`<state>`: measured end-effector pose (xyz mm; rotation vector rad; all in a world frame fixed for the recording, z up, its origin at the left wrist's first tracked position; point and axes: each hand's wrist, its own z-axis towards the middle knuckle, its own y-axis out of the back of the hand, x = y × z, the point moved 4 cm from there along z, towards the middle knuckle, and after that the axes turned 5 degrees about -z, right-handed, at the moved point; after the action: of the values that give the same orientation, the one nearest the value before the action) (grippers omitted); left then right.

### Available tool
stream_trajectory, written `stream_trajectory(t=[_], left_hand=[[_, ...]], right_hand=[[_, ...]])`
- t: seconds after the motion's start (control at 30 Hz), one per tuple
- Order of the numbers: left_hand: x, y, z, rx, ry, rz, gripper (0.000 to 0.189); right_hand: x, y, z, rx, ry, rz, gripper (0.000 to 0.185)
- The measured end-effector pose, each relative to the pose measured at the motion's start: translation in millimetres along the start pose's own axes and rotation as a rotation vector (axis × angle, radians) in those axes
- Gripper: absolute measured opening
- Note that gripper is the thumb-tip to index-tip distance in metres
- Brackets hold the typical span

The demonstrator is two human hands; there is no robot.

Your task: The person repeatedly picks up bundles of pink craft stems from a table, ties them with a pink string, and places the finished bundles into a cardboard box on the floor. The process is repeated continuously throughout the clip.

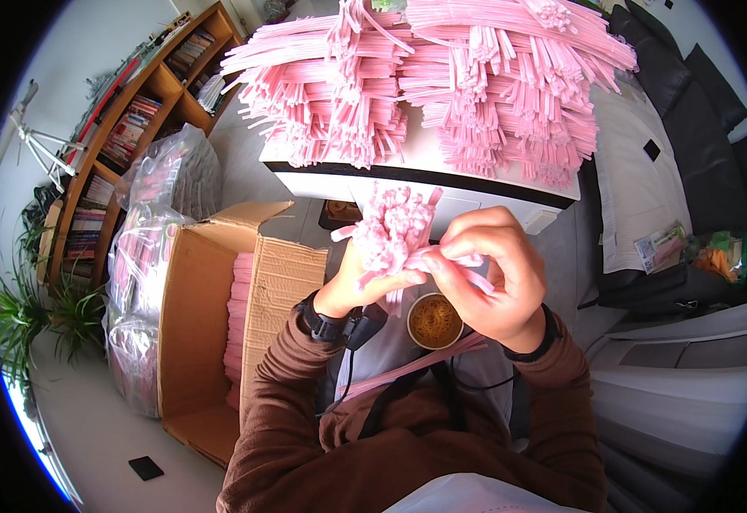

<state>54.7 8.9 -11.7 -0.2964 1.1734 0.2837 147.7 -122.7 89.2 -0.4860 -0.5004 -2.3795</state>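
Note:
A bundle of fuzzy pink stems (396, 227), which look like pipe cleaners, stands end-up in my left hand (354, 282), with the fingers wrapped round its lower part. My right hand (498, 276) pinches some pink strands at the bundle's right side between thumb and forefinger. Below and between the hands, a round tub of yellowish rubber bands (435, 320) rests near my lap. Several loose pink stems (412, 365) lie across my lap under the tub. The lower part of the bundle is partly hidden by my left hand.
Tall stacks of pink bundles (347, 96) cover much of the white table (424, 179) ahead. An open cardboard box (203, 320) holding pink stems stands at left, beside filled plastic bags (139, 282) and a wooden bookcase (155, 83). A dark sofa (694, 128) is at right.

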Motion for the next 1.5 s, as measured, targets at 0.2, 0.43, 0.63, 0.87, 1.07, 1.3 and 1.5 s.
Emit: stream_trajectory(t=[0.2, 0.43, 0.63, 0.87, 1.07, 1.3, 1.5], left_hand=[[-6, -6, -3, -0.001, 0.117, -0.124, 0.061], [-26, -20, 0, 0.084, 0.092, -0.167, 0.066], [-18, -17, -2, 0.101, 0.098, -0.073, 0.068], [-17, -15, -2, 0.060, -0.023, -0.095, 0.065], [-22, -16, -4, 0.065, 0.113, -0.123, 0.062], [-24, -15, -8, 0.041, 0.181, -0.119, 0.060], [-19, -7, -10, 0.062, 0.165, -0.012, 0.065]], right_hand=[[2, 2, 1, -0.009, -0.075, 0.065, 0.030], [12, 9, 7, 0.018, -0.016, -0.066, 0.027], [12, 7, 5, 0.008, 0.103, -0.130, 0.029], [15, 11, 2, -0.031, 0.111, -0.083, 0.028], [15, 6, 7, -0.032, 0.034, -0.005, 0.028], [19, 6, 10, 0.003, 0.045, -0.094, 0.025], [11, 4, 7, -0.103, 0.036, 0.003, 0.024]])
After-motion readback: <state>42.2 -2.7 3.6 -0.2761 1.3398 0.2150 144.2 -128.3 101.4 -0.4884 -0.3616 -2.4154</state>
